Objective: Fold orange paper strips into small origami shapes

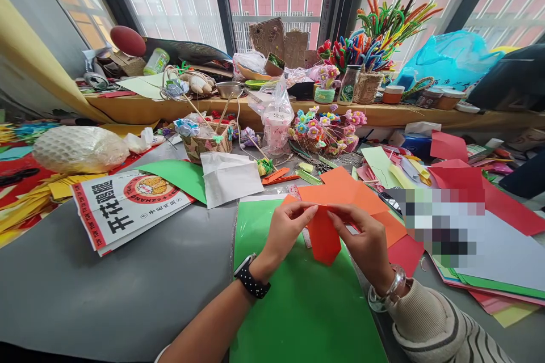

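Between both hands hangs a folded piece of orange paper [325, 238], its lower end cut to an angled shape. My left hand [289, 227] pinches its upper left edge between thumb and fingers. The upper right edge is pinched by my right hand [361, 238]. Below them lies a green sheet [293, 306] under what looks like clear plastic. More orange sheets [353, 193] lie just beyond the hands, and part of a pink-and-white ruler or strip [306, 237] shows behind the folded piece.
A printed paper bag [136, 207], a green paper piece [183, 173] and a white napkin [230, 178] lie to the left. A plastic-bagged drink cup [276, 125] stands beyond, beside yarn flowers [319, 127]. Stacked coloured paper [502, 244] and red sheets [506, 198] lie at right.
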The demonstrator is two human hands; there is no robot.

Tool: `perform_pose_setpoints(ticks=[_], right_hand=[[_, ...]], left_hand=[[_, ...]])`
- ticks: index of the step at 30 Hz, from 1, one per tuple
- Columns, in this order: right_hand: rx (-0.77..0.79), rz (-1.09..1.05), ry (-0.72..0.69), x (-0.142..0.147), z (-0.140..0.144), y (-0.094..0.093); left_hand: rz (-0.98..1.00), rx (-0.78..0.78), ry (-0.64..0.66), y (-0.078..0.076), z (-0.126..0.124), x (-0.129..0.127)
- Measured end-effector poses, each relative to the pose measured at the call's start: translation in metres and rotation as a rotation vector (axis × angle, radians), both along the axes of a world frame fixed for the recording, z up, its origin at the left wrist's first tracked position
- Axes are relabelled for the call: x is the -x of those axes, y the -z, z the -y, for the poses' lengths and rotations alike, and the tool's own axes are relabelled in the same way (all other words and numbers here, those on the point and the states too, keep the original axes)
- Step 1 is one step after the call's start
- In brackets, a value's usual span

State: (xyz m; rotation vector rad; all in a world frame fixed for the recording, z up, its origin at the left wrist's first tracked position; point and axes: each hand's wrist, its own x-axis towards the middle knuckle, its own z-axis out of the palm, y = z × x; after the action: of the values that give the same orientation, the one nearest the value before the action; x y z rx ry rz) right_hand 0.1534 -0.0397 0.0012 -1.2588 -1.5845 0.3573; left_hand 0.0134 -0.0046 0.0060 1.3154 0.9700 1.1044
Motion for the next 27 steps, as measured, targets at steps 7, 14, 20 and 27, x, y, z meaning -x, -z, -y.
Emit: perform_pose_setpoints(ticks=[7, 14, 20, 27], right_hand=[[-0.189, 0.220, 0.008, -0.002, 0.001, 0.003], [-0.407, 0.485, -0.045, -0.009, -0.001, 0.007], [-0.429, 0.617, -0.068, -0.013, -0.001, 0.010], [-0.448, 0.686, -0.071, -0.013, -0.002, 0.009]], left_hand=[[0.065, 0.107, 0.047, -0.003, 0.000, 0.000], [0.151, 0.238, 0.089, -0.004, 0.000, 0.002], [0.158, 0.232, 0.070, -0.004, -0.001, 0.001], [0.122, 0.196, 0.036, -0.003, -0.001, 0.001]])
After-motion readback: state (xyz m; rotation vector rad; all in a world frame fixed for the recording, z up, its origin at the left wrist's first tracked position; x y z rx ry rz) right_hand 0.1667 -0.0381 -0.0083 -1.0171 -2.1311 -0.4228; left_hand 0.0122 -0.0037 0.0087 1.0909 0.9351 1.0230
